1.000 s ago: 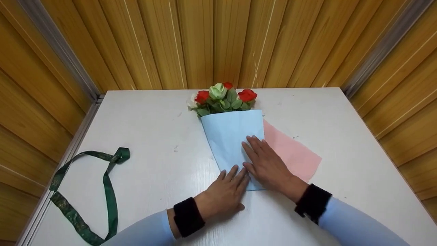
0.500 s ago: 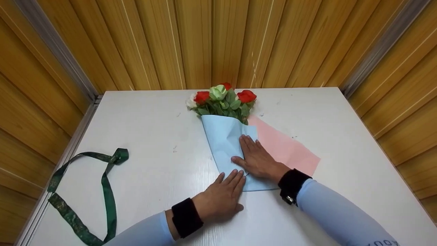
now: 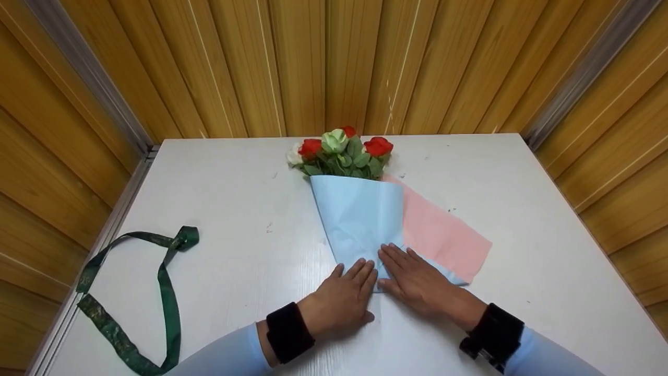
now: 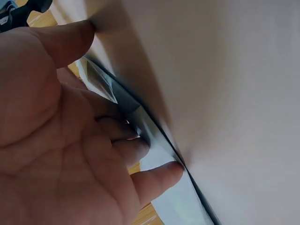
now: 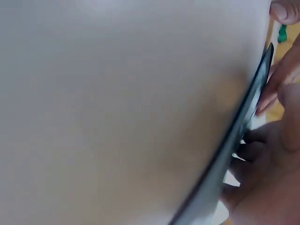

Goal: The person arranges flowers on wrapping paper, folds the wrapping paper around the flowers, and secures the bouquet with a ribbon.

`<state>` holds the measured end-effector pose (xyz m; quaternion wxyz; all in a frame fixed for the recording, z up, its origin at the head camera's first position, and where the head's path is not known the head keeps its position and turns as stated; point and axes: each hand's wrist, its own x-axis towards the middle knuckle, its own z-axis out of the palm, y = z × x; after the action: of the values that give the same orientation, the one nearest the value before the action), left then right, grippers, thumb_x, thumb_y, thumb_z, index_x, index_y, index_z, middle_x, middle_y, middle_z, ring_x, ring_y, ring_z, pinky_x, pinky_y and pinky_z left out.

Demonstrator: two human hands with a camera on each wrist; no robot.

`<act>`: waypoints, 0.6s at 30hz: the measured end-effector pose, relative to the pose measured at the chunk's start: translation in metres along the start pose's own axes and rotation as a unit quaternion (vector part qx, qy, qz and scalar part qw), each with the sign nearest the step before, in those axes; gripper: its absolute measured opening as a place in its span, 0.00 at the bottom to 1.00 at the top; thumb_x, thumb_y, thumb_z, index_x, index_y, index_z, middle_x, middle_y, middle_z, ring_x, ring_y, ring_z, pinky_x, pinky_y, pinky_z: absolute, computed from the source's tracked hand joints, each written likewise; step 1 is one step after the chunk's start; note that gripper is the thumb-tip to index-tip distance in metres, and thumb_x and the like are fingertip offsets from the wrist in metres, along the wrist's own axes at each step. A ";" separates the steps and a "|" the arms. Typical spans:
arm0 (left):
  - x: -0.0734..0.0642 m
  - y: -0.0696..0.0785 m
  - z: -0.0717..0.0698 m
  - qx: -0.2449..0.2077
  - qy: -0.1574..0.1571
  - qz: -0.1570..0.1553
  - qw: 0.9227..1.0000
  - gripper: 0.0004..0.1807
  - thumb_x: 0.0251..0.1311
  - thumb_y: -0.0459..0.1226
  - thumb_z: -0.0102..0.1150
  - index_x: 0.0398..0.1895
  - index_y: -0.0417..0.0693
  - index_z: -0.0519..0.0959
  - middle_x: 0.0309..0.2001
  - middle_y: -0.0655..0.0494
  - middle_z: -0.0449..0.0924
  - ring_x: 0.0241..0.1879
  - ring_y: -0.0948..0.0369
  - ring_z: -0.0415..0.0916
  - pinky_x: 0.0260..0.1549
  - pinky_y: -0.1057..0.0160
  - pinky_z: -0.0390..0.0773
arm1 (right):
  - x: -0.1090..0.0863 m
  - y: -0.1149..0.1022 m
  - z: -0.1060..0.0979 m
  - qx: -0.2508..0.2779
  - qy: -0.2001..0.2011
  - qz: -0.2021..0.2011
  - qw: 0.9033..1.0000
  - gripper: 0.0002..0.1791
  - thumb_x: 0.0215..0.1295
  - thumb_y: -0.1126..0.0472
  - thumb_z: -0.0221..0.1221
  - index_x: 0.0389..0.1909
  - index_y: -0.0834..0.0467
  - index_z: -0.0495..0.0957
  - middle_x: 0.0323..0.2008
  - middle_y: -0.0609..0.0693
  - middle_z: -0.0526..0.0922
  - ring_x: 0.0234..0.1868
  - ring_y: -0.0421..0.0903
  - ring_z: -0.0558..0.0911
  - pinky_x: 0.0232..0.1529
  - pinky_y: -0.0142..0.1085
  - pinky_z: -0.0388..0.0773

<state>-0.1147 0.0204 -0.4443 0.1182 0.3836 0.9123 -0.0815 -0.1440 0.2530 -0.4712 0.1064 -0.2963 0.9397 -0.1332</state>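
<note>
A bouquet of artificial roses, red, pale green and white with green leaves, lies near the table's far edge. Light blue wrapping paper covers its stems and tapers toward the near side. My left hand rests with extended fingers on the paper's lower left end. Beside it my right hand lies flat, fingers pressing the lower right part of the blue paper. Pink wrapping paper spreads out from under the blue on the right. In the left wrist view, the fingertips meet the paper's edge.
A dark green ribbon lies loosely bent on the left side of the white table. Wood-patterned panels stand behind the table and along both sides.
My right hand has slid from the middle of the blue paper down to its lower right. The paper's upper right edge buckled and now lies smoother. The left hand has stayed put.
</note>
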 end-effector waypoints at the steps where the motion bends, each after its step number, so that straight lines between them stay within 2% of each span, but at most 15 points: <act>1: 0.001 0.000 0.000 -0.001 0.005 0.000 1.000 0.45 0.76 0.62 0.49 0.85 0.47 0.55 0.85 0.52 0.52 0.84 0.57 0.50 0.75 0.49 0.66 | -0.006 0.006 -0.001 0.010 0.001 0.009 1.000 0.40 0.85 0.40 0.42 0.81 0.67 0.58 0.82 0.62 0.59 0.84 0.60 0.56 0.81 0.59 0.51; 6: 0.009 -0.001 -0.002 -0.005 0.033 0.003 0.999 0.46 0.73 0.62 0.55 0.83 0.45 0.59 0.81 0.52 0.62 0.80 0.56 0.60 0.70 0.50 0.73 | -0.032 0.033 -0.010 0.033 0.028 0.075 0.996 0.40 0.84 0.40 0.45 0.79 0.68 0.60 0.80 0.64 0.62 0.82 0.63 0.58 0.80 0.60 0.55; 10: 0.021 -0.004 -0.001 0.010 0.079 0.002 0.997 0.46 0.72 0.63 0.55 0.83 0.46 0.60 0.70 0.54 0.74 0.67 0.56 0.71 0.57 0.55 0.79 | -0.043 0.053 -0.018 0.037 0.050 0.124 0.990 0.39 0.85 0.42 0.45 0.78 0.70 0.62 0.79 0.67 0.63 0.81 0.66 0.61 0.78 0.61 0.58; 13: 0.032 -0.006 -0.001 0.029 0.096 -0.002 0.995 0.45 0.73 0.64 0.54 0.82 0.47 0.62 0.63 0.54 0.76 0.59 0.56 0.73 0.51 0.57 0.79 | -0.048 0.068 -0.024 0.036 0.072 0.150 0.985 0.37 0.85 0.44 0.44 0.77 0.71 0.63 0.77 0.69 0.66 0.78 0.69 0.63 0.75 0.64 0.62; 15: 0.038 -0.007 -0.002 0.045 0.098 -0.006 0.994 0.43 0.74 0.64 0.52 0.80 0.47 0.65 0.61 0.54 0.76 0.56 0.55 0.72 0.49 0.57 0.79 | -0.050 0.079 -0.028 0.024 0.101 0.159 0.982 0.32 0.84 0.47 0.48 0.70 0.71 0.71 0.68 0.71 0.75 0.69 0.70 0.73 0.67 0.64 0.71; 18: 0.047 -0.008 -0.004 0.065 0.097 -0.011 0.993 0.40 0.74 0.64 0.51 0.77 0.48 0.70 0.59 0.55 0.77 0.53 0.56 0.72 0.47 0.59 0.78 | -0.055 0.094 -0.034 0.001 0.140 0.189 0.972 0.20 0.81 0.52 0.53 0.51 0.69 0.77 0.50 0.70 0.82 0.53 0.70 0.79 0.48 0.60 0.79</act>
<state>-0.1523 0.0478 -0.4530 0.0036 0.3867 0.9163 -0.1043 -0.1590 0.3652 -0.4620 -0.0030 -0.0917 0.9842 -0.1517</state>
